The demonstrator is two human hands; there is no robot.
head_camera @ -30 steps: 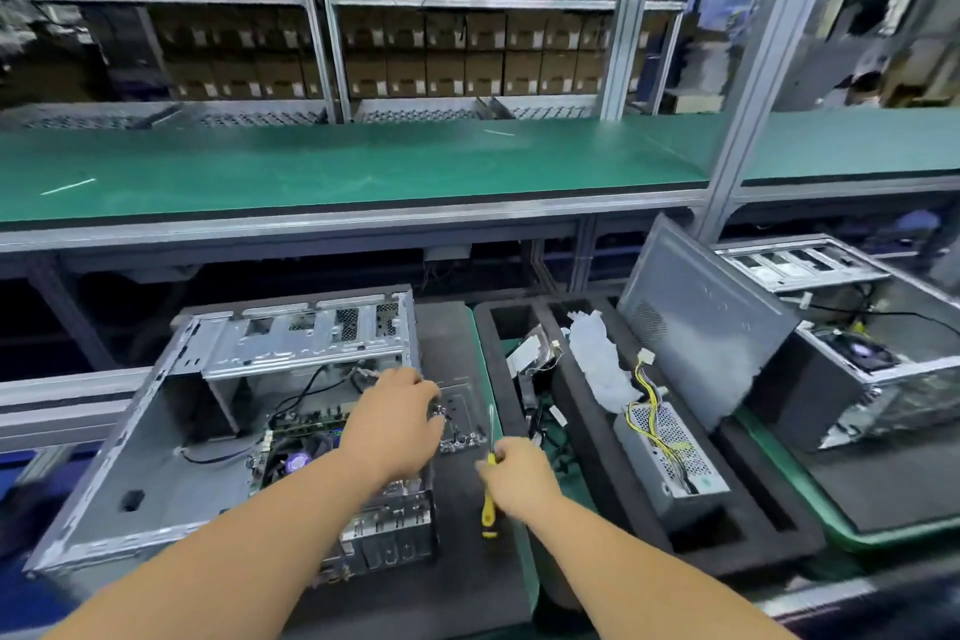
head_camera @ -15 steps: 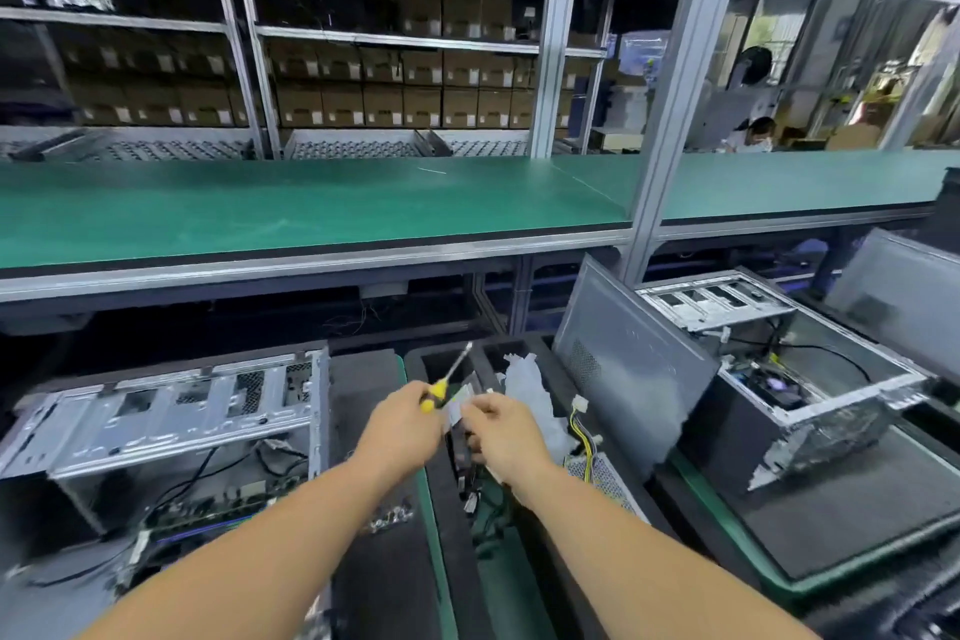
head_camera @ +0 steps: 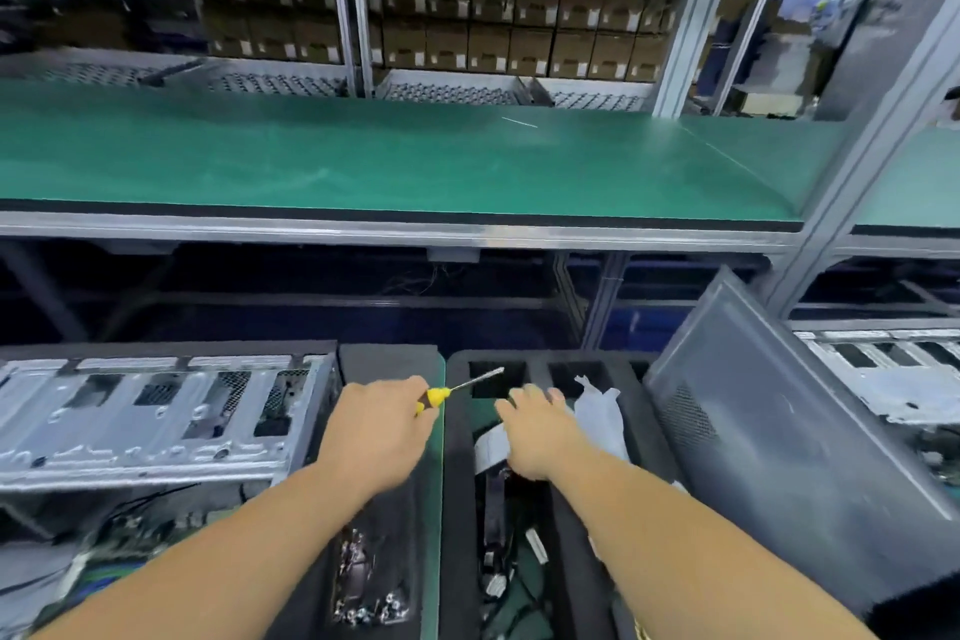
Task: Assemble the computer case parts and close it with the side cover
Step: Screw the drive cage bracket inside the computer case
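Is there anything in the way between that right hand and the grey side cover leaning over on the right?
Partly. A crumpled white plastic bag in the foam tray sits between the right hand and the side cover. Above the bag, nothing visible blocks the path.

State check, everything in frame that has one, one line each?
Left hand: grips the screwdriver.
Right hand: fingers extended over the foam tray, holding nothing visible.
Screwdriver: lifted, shaft pointing up and right.
Computer case: open, no cover on.
Side cover: off the case, leaning tilted at the tray's right.
Foam tray: holds loose parts.
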